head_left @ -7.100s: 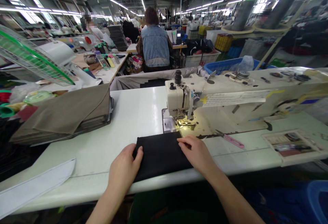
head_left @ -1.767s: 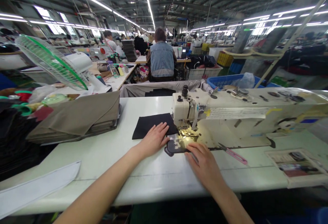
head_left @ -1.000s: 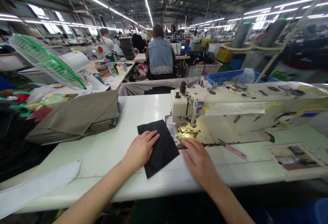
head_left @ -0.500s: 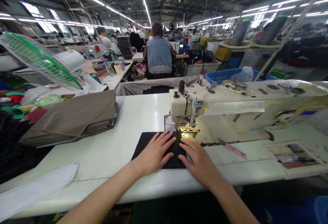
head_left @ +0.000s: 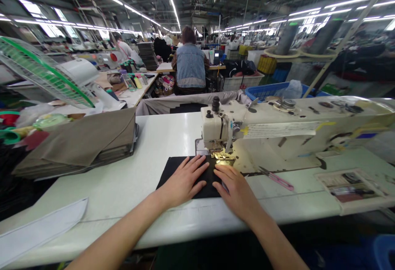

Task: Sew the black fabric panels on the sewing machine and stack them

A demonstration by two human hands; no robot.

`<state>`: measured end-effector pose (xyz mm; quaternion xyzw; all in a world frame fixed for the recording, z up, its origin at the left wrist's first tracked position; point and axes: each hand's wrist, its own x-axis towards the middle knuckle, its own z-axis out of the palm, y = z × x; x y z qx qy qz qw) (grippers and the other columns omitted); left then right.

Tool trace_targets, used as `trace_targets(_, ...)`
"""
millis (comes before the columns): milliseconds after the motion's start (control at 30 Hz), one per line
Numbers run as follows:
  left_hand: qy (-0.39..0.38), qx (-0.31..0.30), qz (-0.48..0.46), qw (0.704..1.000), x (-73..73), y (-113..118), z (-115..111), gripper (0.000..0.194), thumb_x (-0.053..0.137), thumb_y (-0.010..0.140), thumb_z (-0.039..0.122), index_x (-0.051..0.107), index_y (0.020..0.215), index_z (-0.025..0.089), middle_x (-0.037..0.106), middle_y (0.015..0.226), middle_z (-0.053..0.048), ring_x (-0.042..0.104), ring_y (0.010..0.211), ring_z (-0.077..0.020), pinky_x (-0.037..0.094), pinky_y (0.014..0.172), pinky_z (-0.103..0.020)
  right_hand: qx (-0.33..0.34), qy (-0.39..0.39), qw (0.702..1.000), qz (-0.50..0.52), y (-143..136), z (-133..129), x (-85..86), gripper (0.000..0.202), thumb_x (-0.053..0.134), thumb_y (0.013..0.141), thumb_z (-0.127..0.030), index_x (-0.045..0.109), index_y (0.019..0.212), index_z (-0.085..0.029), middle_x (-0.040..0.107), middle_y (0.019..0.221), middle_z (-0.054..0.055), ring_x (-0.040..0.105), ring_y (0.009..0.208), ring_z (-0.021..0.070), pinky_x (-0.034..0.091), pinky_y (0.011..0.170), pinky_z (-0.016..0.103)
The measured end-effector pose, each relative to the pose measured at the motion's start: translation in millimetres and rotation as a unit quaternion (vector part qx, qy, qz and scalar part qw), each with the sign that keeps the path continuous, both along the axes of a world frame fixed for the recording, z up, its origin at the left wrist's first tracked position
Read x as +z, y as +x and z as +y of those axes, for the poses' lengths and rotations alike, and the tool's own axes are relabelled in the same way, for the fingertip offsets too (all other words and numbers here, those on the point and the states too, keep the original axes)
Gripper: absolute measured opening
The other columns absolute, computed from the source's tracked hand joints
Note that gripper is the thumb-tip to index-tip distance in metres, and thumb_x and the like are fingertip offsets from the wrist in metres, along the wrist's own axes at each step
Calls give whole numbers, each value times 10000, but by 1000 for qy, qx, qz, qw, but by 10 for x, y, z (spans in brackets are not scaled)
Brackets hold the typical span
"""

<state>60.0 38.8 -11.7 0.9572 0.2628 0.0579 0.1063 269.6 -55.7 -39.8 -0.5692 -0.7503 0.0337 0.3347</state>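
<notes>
A black fabric piece (head_left: 169, 172) lies flat on the pale sewing table, its far right corner close to the lit needle area of the sewing machine (head_left: 216, 124). My left hand (head_left: 185, 179) rests on top of the cloth with fingers spread. Along the cloth's right edge, my right hand (head_left: 234, 187) lies with its fingers extended and thumb apart, just in front of the presser foot. Part of the fabric is hidden under both hands. Neither hand is closed around anything.
Pink-handled thread snips (head_left: 279, 180) lie right of my right hand, near a tray of small tools (head_left: 352, 189). A stack of grey-brown fabric (head_left: 74, 146) sits at the left, beside a green-rimmed fan (head_left: 46, 70). Ahead, a person in a denim vest (head_left: 190, 66) sits facing away.
The black fabric and both hands have moved slightly forward toward the machine's needle area. The whole view has shifted a little. Both hands stay flat on the cloth.
</notes>
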Motion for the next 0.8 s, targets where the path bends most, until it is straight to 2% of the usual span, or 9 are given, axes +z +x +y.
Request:
trace_targets(167, 2, -9, 4, 1000, 36, -25, -4, 559, 442, 1030, 442, 351, 1545, 245, 276, 1639, -95, 233, 1519, -277, 207, 1219, -545, 6, 8, 1000, -13, 23, -85, 13, 279, 597, 945, -210, 675, 1204, -141, 691, 1244, 139, 628, 1173, 283, 528, 1025, 501)
trace_targets(233, -7, -25, 14, 1000, 85, -53, -101, 521, 432, 1039, 375, 355, 1544, 267, 265, 1644, -77, 212, 1524, -279, 195, 1218, -564, 16, 17, 1000, -14, 42, -206, 1, 263, 567, 967, -230, 683, 1186, -143, 699, 1234, 137, 639, 1160, 277, 538, 1012, 495)
trace_targets(333, -33, -83, 24, 996, 158, -106, -328, 494, 420, 1044, 289, 371, 1535, 306, 293, 1636, -33, 209, 1526, -264, 182, 1228, -550, 37, 28, 999, -17, 62, -417, -11, 267, 525, 995, -242, 683, 1192, -153, 705, 1234, 123, 639, 1169, 263, 540, 1010, 470)
trace_targets(400, -44, -105, 25, 993, 183, -135, -460, 506, 423, 1046, 289, 351, 1547, 308, 314, 1628, -25, 219, 1523, -257, 177, 1237, -532, 45, 28, 998, -19, 67, -512, -1, 273, 520, 999, -244, 676, 1210, -166, 704, 1239, 112, 633, 1176, 254, 534, 1018, 453)
trace_targets(467, -46, -102, 25, 993, 185, -150, -519, 509, 422, 1049, 313, 343, 1551, 310, 322, 1624, -24, 222, 1522, -262, 178, 1238, -534, 48, 18, 998, -22, 67, -534, 18, 272, 521, 1000, -246, 673, 1217, -183, 707, 1233, 100, 635, 1163, 246, 526, 1022, 446)
trace_targets(633, -40, -87, 0, 995, 123, -145, -335, 483, 453, 1039, 382, 408, 1518, 335, 390, 1591, -27, 274, 1505, -275, 201, 1226, -555, 36, 11, 999, -37, 75, -327, 45, 240, 517, 1003, -254, 695, 1158, -215, 729, 1176, 83, 651, 1083, 243, 484, 1035, 506)
trace_targets(800, -22, -82, 1, 996, 70, -118, -28, 472, 446, 1041, 383, 419, 1510, 330, 399, 1587, -27, 275, 1506, -263, 191, 1223, -554, 30, 9, 999, -41, 81, -39, 70, 200, 554, 991, -252, 705, 1108, -193, 731, 1151, 75, 635, 1039, 242, 477, 1005, 485)
